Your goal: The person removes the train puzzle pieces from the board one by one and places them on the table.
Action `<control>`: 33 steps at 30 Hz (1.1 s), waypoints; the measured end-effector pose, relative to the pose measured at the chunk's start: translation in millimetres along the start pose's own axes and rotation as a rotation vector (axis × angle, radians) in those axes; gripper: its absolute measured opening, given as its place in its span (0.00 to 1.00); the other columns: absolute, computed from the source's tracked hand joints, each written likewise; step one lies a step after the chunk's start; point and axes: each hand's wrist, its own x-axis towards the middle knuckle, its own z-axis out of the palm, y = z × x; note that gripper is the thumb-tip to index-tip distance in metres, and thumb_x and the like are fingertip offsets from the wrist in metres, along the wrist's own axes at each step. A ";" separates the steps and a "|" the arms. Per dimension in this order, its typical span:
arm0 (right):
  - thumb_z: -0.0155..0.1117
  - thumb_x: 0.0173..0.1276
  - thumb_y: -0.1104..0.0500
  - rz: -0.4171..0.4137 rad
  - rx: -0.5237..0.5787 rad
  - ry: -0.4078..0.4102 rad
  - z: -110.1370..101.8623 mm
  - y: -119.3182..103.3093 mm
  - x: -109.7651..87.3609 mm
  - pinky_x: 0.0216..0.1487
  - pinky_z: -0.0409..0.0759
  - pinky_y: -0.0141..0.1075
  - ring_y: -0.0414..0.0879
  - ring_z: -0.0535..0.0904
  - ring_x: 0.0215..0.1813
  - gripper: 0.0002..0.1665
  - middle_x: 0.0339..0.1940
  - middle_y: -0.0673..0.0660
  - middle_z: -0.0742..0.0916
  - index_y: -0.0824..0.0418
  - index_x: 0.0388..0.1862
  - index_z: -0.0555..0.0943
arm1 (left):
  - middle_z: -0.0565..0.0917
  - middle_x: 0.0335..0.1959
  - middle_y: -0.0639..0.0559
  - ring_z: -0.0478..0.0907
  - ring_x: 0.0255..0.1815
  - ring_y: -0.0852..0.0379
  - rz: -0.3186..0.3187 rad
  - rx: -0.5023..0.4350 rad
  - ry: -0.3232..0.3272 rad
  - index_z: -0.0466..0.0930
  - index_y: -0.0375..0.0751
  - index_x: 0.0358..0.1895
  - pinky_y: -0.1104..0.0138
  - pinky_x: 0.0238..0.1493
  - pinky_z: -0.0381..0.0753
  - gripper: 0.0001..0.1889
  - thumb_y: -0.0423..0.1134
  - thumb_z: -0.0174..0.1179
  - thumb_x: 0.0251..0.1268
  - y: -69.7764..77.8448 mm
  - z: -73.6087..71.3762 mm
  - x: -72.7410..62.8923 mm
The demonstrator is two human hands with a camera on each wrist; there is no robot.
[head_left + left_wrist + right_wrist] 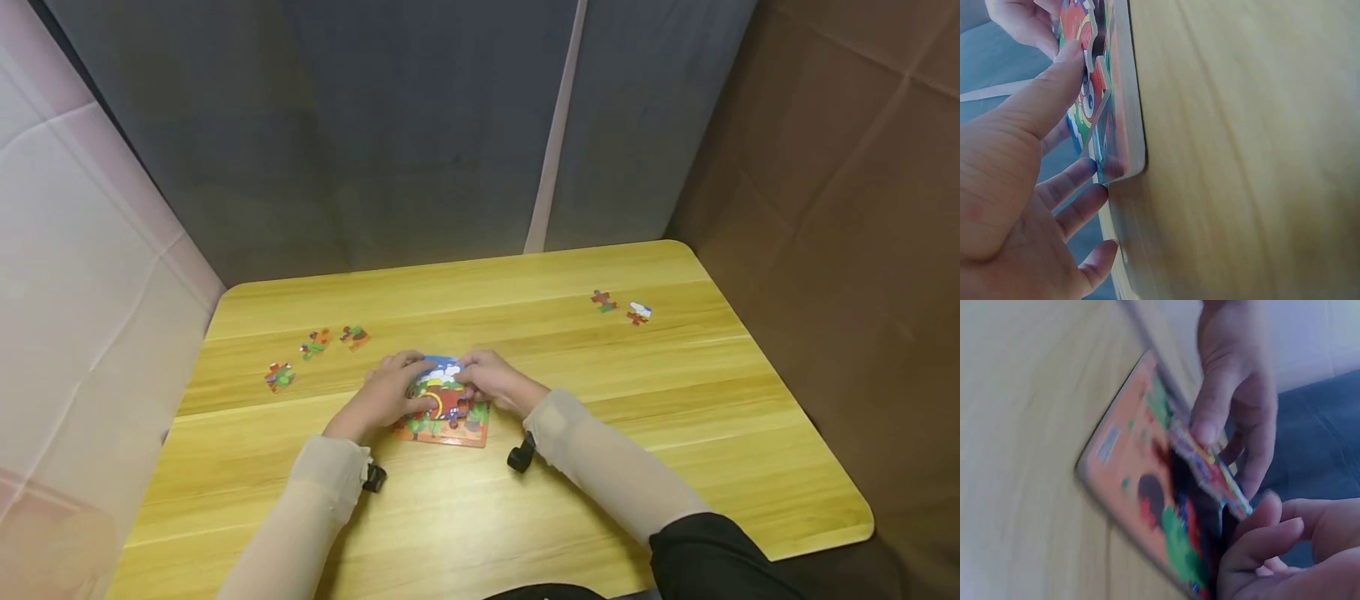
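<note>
Jigsaw section [441, 386] pinched between both hands above its picture board [465, 435]

My left hand [382, 396] grips the section's left side, thumb bent over the printed face, its lower fingers loosely spread. My right hand [495, 379] curls its fingers into a pinch at the right edge, partly hidden. The section tilts, raised off the board, which lies flat around the middle of the wood-grain table [637, 383].

I judge the joints could part if one side rises faster, so even pressure and matched movement suit it best.

Bare wood on the near side gives me the most room. Three loose pieces [315, 343] lie far left, the closest just beyond my left hand; two more pieces [639, 313] lie far right, well apart.
</note>
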 end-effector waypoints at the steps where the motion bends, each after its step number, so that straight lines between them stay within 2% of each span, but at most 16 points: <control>1: 0.61 0.72 0.67 0.001 0.015 0.007 1.0 -0.1 -0.3 0.19 0.68 0.25 0.38 0.71 0.18 0.16 0.22 0.53 0.79 0.69 0.57 0.75 | 0.64 0.75 0.38 0.61 0.71 0.35 0.000 0.000 0.000 0.68 0.45 0.75 0.33 0.63 0.60 0.40 0.58 0.68 0.63 0.1 0.0 -0.2; 9: 0.61 0.75 0.63 0.001 0.033 0.041 4.6 0.6 -0.6 0.17 0.67 0.25 0.36 0.69 0.16 0.21 0.18 0.52 0.78 0.69 0.64 0.78 | 0.63 0.76 0.38 0.61 0.71 0.33 -0.002 0.006 -0.010 0.67 0.48 0.77 0.35 0.62 0.60 0.40 0.58 0.67 0.64 1.2 0.3 -2.3; 17: 0.60 0.76 0.64 0.031 0.074 0.065 5.7 -1.9 -0.6 0.16 0.66 0.26 0.36 0.67 0.16 0.18 0.18 0.51 0.77 0.68 0.61 0.79 | 0.62 0.77 0.39 0.60 0.71 0.35 -0.020 0.000 -0.006 0.66 0.50 0.77 0.36 0.62 0.59 0.39 0.58 0.66 0.66 0.6 0.9 -3.9; 21: 0.60 0.76 0.65 0.033 0.085 0.067 7.0 -0.8 0.7 0.16 0.66 0.25 0.36 0.67 0.16 0.18 0.18 0.51 0.77 0.69 0.61 0.79 | 0.61 0.77 0.39 0.59 0.72 0.35 -0.019 0.048 -0.014 0.67 0.51 0.77 0.37 0.61 0.60 0.39 0.61 0.64 0.66 0.7 1.1 -5.4; 27: 0.60 0.74 0.66 -0.017 0.010 0.081 10.8 1.2 0.4 0.17 0.65 0.26 0.37 0.67 0.16 0.16 0.17 0.51 0.76 0.70 0.58 0.80 | 0.60 0.78 0.40 0.60 0.74 0.36 -0.016 0.113 -0.015 0.68 0.50 0.76 0.37 0.60 0.63 0.40 0.64 0.62 0.65 -0.2 1.7 -6.5; 33: 0.61 0.73 0.66 -0.046 -0.010 0.084 10.8 4.7 2.1 0.16 0.66 0.26 0.37 0.67 0.15 0.14 0.17 0.51 0.76 0.69 0.56 0.80 | 0.60 0.79 0.42 0.58 0.75 0.36 -0.022 0.081 -0.019 0.68 0.49 0.76 0.37 0.60 0.61 0.40 0.64 0.62 0.65 -3.3 2.1 -6.4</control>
